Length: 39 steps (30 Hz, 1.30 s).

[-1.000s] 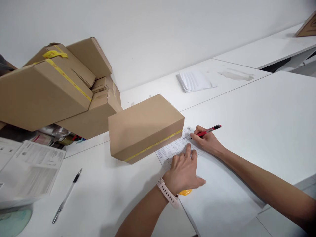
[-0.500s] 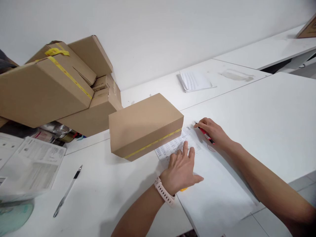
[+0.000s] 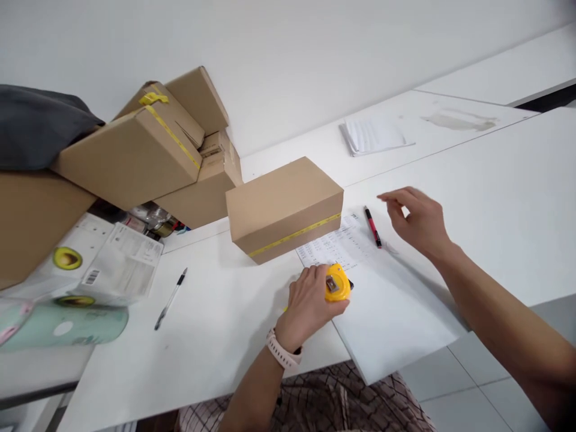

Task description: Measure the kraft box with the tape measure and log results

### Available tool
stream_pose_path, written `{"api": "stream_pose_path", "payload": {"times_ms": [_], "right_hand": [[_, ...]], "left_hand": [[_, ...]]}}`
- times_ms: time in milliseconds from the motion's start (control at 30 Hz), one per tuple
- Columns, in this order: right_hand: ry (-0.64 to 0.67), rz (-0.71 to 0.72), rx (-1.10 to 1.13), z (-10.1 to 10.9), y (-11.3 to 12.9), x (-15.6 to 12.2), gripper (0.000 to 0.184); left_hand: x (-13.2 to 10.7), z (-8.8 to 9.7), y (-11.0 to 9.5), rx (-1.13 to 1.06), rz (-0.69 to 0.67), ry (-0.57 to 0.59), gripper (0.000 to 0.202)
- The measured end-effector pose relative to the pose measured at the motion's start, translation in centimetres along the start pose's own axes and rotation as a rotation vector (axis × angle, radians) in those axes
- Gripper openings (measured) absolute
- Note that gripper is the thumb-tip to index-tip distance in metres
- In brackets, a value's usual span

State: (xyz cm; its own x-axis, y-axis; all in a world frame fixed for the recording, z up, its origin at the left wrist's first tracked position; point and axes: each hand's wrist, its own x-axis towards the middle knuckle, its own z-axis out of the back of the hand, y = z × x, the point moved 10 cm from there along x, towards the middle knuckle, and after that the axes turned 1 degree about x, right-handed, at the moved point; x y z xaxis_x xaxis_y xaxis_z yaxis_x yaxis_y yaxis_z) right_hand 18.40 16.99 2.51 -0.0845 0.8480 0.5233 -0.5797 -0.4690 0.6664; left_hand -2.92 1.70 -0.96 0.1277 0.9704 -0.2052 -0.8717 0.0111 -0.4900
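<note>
My left hand (image 3: 308,303), with a pale pink wristband, is closed around a yellow tape measure (image 3: 338,283) over the lower part of a printed sheet (image 3: 382,318). My right hand (image 3: 416,219) hovers to the right of a red and black pen (image 3: 373,227), holding nothing, its fingers loosely curved with a gap by the thumb. That pen lies on the sheet, near the small printed table. A closed cardboard box (image 3: 288,207) with a yellow tape strip along its side stands just beyond the sheet and covers its upper left corner.
Stacked cardboard boxes (image 3: 144,156) lean against the wall at left. A clear pen (image 3: 171,299) lies on the white table (image 3: 211,336). Nearer the left edge are a white carton with avocado pictures (image 3: 130,258) and a green bottle (image 3: 85,324). A paper stack (image 3: 373,135) lies at the back.
The red pen was in my right hand and now lies on the sheet, with that hand drawn off to the right. My left hand, earlier spread on the paper, now grips the tape measure.
</note>
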Motion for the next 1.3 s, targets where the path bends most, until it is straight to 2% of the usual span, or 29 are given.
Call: {"api": "stream_pose_path", "payload": {"times_ms": [33, 100, 167, 200, 267, 367, 467, 600, 667, 733, 800, 900, 1000, 1133, 1300], "right_hand": [[0.093, -0.068, 0.166, -0.6, 1.0, -0.6, 0.021], [0.44, -0.219, 0.48, -3.6, 3.8, -2.9, 0.032], [0.72, -0.324, 0.665, -5.7, 7.0, -5.7, 0.044], [0.804, -0.358, 0.715, -6.2, 8.4, -6.8, 0.048], [0.864, -0.407, 0.781, -6.7, 10.2, -7.9, 0.049], [0.839, -0.426, 0.828, -6.6, 11.6, -7.3, 0.042], [0.737, -0.408, 0.839, -5.9, 11.7, -3.6, 0.035], [0.507, -0.406, 0.944, -4.8, 9.9, 4.7, 0.036], [0.407, -0.423, 0.999, -5.0, 8.4, 8.4, 0.035], [0.373, -0.438, 0.985, -6.2, 6.8, 11.0, 0.029], [0.324, -0.476, 0.919, -7.7, 4.9, 12.4, 0.029], [0.274, -0.507, 0.837, -10.1, 3.2, 12.8, 0.032], [0.26, -0.522, 0.754, -12.1, 2.5, 12.2, 0.032], [0.291, -0.551, 0.621, -13.5, 2.6, 11.1, 0.029], [0.339, -0.597, 0.491, -13.7, 2.7, 10.3, 0.035]], "left_hand": [[-0.1, 0.5, 0.1, -0.08, -0.019, -0.026, 0.055], [-0.6, 1.5, 0.0, -0.26, -0.076, -0.045, 0.053], [-1.1, 2.5, -0.1, -0.432, -0.133, -0.03, 0.053], [-1.4, 2.9, -0.3, -0.504, -0.16, -0.016, 0.053], [-2.0, 3.7, -0.5, -0.629, -0.215, 0.009, 0.053], [-2.5, 4.8, 0.0, -0.791, -0.257, 0.005, 0.052], [-2.5, 7.5, 2.5, -0.909, -0.222, -0.13, 0.054], [-3.1, 14.8, 9.1, -0.99, -0.13, -0.552, 0.061], [-3.6, 18.0, 12.7, -1.032, -0.057, -0.717, 0.066], [-3.4, 20.2, 15.7, -1.07, -0.002, -0.787, 0.066], [-3.0, 21.5, 18.0, -1.104, 0.044, -0.809, 0.061], [-2.1, 22.0, 20.7, -1.167, 0.108, -0.822, 0.054], [-1.3, 21.6, 22.1, -1.227, 0.137, -0.823, 0.05], [-0.1, 20.5, 22.4, -1.294, 0.136, -0.806, 0.05], [0.8, 19.6, 21.9, -1.343, 0.1, -0.78, 0.048]]}}
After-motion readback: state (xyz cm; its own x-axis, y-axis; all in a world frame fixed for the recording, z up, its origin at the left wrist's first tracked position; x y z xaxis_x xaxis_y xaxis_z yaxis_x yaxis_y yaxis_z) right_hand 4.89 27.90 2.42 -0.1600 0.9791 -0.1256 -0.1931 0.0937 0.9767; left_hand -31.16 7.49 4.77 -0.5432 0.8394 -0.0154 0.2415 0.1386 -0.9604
